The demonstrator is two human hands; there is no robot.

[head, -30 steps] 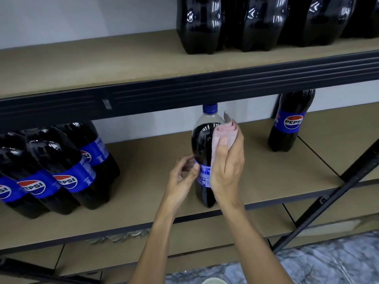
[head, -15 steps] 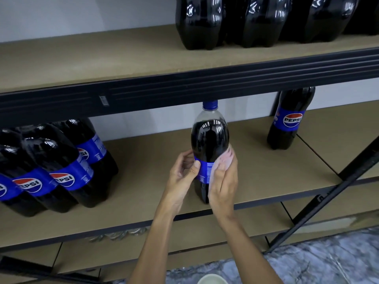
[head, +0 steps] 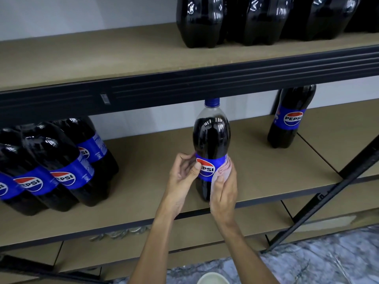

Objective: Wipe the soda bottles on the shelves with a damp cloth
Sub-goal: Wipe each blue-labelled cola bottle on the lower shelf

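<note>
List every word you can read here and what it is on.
"PEPSI": label of the lone bottle at right.
"EPSI": label of the held bottle; the thumb of the left hand hides the first letter.
"PEPSI": labels of the grouped bottles at left.
Too small to read: the labels' fine print, the tag on the shelf rail.

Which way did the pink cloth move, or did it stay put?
Yes. The pink cloth slid down, away from the black shelf beam, from the shoulder of the bottle to its blue label.

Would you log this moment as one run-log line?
step: wipe | left hand: grips bottle | right hand: presses cloth to bottle | bottle: upright on shelf
</note>
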